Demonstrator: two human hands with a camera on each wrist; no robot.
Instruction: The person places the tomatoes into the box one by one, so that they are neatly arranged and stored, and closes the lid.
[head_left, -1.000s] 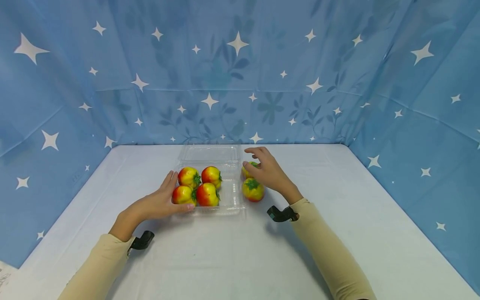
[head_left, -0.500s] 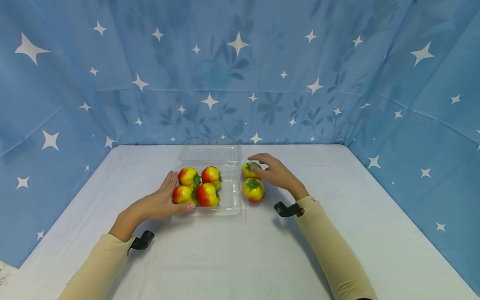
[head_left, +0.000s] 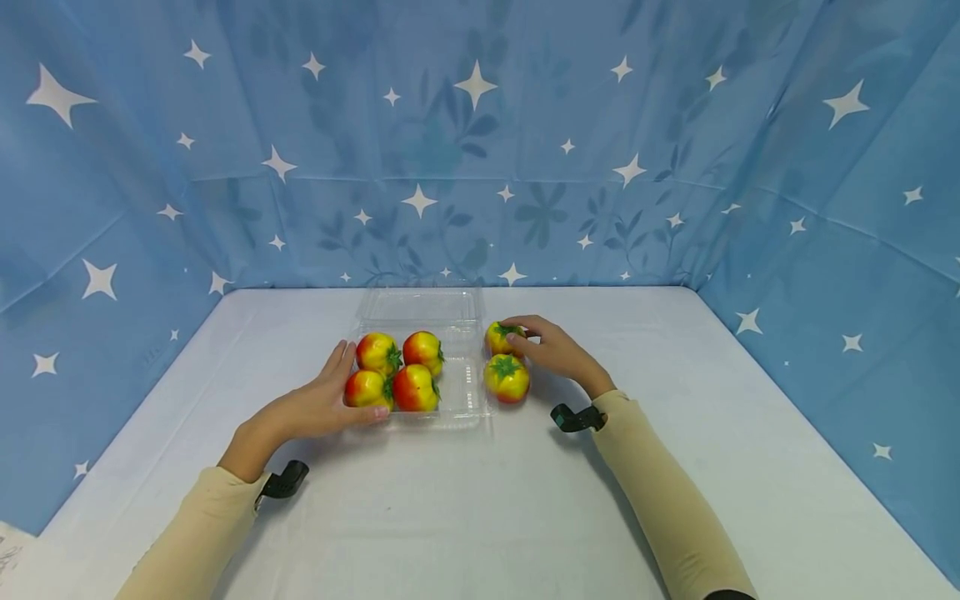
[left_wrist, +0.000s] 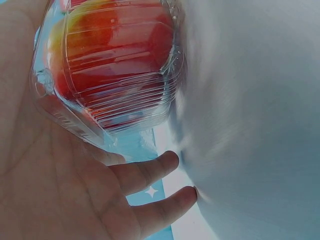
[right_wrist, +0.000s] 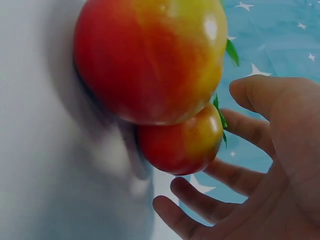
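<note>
A clear plastic clamshell box (head_left: 459, 387) lies with its lid (head_left: 420, 307) folded back. Several red-and-yellow, tomato-like fruits (head_left: 416, 388) with green leafy tops fill its left part. My left hand (head_left: 318, 407) rests around the box's near left corner, thumb along the front and fingers extended along the side. Right of the box, two more such fruits stand on the table, a nearer one (head_left: 507, 381) and a farther one (head_left: 497, 340). My right hand (head_left: 558, 350) is at the farther fruit, its thumb over the top and fingers spread behind. In the right wrist view, the thumb (right_wrist: 255, 95) is apart from the fruits.
A white cloth (head_left: 465, 508) covers the table. Blue curtains (head_left: 465, 150) with white stars hang behind it and on both sides. Each wrist carries a small black camera (head_left: 576, 418).
My right hand has moved slightly right and toward me, then lowered around the farther fruit. My left hand and the box have stayed in place.
</note>
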